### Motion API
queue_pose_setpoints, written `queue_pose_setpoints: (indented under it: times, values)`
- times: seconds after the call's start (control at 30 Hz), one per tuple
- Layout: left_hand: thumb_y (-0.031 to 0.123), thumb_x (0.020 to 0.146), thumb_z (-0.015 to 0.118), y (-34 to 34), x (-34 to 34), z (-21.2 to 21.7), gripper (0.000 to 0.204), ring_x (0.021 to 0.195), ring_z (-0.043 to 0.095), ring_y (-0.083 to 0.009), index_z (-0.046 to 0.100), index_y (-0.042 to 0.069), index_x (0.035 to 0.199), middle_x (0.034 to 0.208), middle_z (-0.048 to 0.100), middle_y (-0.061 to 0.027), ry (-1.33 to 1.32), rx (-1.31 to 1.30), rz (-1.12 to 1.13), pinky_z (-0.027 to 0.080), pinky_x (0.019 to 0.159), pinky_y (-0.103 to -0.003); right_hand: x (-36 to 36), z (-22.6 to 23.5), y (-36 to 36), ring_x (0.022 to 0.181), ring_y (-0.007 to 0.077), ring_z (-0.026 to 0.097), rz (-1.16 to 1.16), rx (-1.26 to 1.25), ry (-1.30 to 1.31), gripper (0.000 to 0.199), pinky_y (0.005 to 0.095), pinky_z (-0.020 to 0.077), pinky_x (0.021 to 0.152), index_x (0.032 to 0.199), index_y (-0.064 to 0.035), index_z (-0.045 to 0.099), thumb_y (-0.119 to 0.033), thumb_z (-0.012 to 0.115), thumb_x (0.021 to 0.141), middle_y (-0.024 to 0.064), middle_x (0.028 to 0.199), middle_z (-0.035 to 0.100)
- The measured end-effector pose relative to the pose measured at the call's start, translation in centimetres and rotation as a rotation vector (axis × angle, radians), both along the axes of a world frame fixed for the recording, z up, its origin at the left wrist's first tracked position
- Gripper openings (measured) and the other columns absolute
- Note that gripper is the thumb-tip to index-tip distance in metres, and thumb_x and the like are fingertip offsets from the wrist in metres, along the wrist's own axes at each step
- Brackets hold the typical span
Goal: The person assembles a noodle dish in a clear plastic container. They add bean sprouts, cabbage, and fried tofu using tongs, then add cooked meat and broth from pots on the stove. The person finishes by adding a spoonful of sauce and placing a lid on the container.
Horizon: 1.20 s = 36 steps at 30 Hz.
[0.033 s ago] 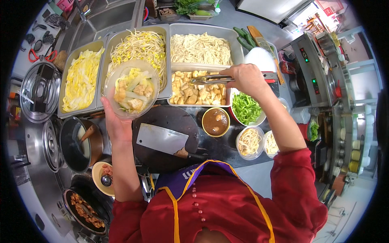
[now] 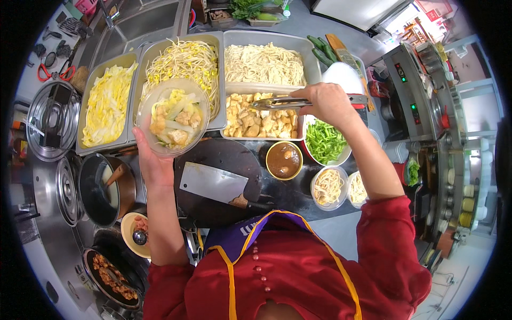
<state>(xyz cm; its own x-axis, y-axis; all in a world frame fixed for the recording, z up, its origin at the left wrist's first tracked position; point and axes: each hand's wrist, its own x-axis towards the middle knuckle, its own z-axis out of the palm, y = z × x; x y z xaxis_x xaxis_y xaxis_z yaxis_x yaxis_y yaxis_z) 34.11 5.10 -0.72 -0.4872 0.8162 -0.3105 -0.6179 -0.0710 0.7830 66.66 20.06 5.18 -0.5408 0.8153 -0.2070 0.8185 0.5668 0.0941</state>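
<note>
A clear plastic bowl (image 2: pixel 146 118) rests in my left hand (image 2: pixel 157 168), raised over the front of the bean sprout tray (image 2: pixel 140 92). Inside it lie pale cabbage strips (image 2: pixel 184 101) and golden tofu-like chunks (image 2: pixel 180 137). My right hand (image 2: pixel 326 104) is closed round metal tongs (image 2: pixel 277 102), whose tips point left above a tray of golden tofu-like pieces (image 2: pixel 250 122). No food shows clearly between the tips. Behind that tray sits one of pale shredded strips (image 2: pixel 264 64); shredded cabbage (image 2: pixel 106 106) fills the far-left tray.
A cleaver (image 2: pixel 214 181) lies on the round dark chopping board (image 2: pixel 194 210) before me. To its right stand a bowl of brown sauce (image 2: pixel 284 161), a bowl of chopped greens (image 2: pixel 324 141) and tubs of sprouts (image 2: pixel 329 188). Pots (image 2: pixel 93 192) and a pan (image 2: pixel 109 277) line the left.
</note>
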Motion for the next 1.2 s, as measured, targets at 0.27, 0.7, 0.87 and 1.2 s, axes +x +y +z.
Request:
queue_pose_setpoints:
  times: [0.27,0.7,0.87,1.2]
  values:
    - [0.056,0.104,0.03,-0.3,0.3,-0.2,0.067,0.138,0.041,-0.027,0.036,0.007,0.15,0.151,0.041,-0.0112,0.028,-0.005,-0.002,0.039,0.11,-0.046,3.4,3.1,0.1,0.081,0.0286,0.07,0.055,0.052,0.277,0.044,0.0419,0.0534,0.074,0.115,-0.0242,0.073,-0.031,0.081,0.073,0.0104,0.084,0.072]
    - [0.049,0.105,0.034,0.3,2.3,-1.7,0.062,0.136,0.043,-0.0252,0.038,0.004,0.148,0.149,0.043,-0.0118,0.027,0.01,-0.084,0.039,0.111,-0.042,2.8,8.4,-3.1,0.084,0.0303,0.069,-0.007,-0.216,0.653,0.051,0.0358,0.0533,0.076,0.122,-0.0148,0.069,-0.024,0.082,0.073,0.0122,0.095,0.073]
    - [0.05,0.105,0.036,0.8,4.3,-1.9,0.063,0.136,0.044,-0.025,0.038,0.003,0.147,0.148,0.043,-0.012,-0.032,0.033,-0.145,0.038,0.111,-0.041,2.4,8.5,-3.1,0.079,0.0299,0.069,0.075,0.044,0.506,0.053,0.0366,0.0524,0.073,0.121,-0.0104,0.069,-0.014,0.082,0.07,0.0117,0.094,0.073]
    - [0.051,0.104,0.037,0.8,4.0,-1.8,0.064,0.137,0.043,-0.025,0.037,0.003,0.147,0.149,0.043,-0.0125,0.008,0.028,-0.125,0.04,0.111,-0.042,5.0,0.2,-0.8,0.087,0.0227,0.07,0.023,0.111,-0.138,0.05,0.039,0.0533,0.074,0.114,-0.0241,0.072,-0.031,0.084,0.066,0.0031,0.09,0.073]
